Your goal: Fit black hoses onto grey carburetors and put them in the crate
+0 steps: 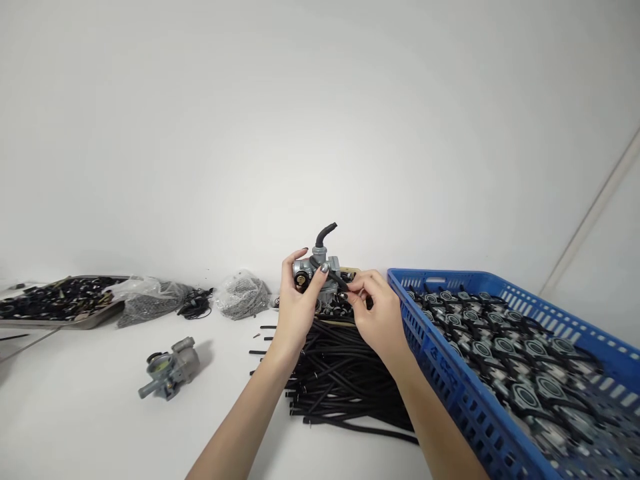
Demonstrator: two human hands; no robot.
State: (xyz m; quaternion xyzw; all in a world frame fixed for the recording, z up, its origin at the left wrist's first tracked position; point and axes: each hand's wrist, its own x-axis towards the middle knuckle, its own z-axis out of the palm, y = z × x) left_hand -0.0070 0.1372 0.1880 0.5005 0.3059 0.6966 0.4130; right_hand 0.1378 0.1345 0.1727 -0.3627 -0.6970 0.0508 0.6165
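Raised above the table, a silver carburetor (319,255) with a bent black rubber boot (326,233) on top is gripped by my left hand (296,303). The thumb presses across its near side and the fingers wrap round the far left. My right hand (379,312) is closed in a pinch on the end of a short black hose (338,279) lying across the carburetor's right side. Whether the hose's other end is fixed under my left thumb is hidden. Below both hands lies a pile of black rubber hoses (345,380).
A blue plastic crate (435,373) holding rows of carburetors stands at right. Another carburetor (173,367) lies on the white table (90,420) at left. Along the wall are a metal tray (103,317) of small black parts and clear bags (243,295) of small parts.
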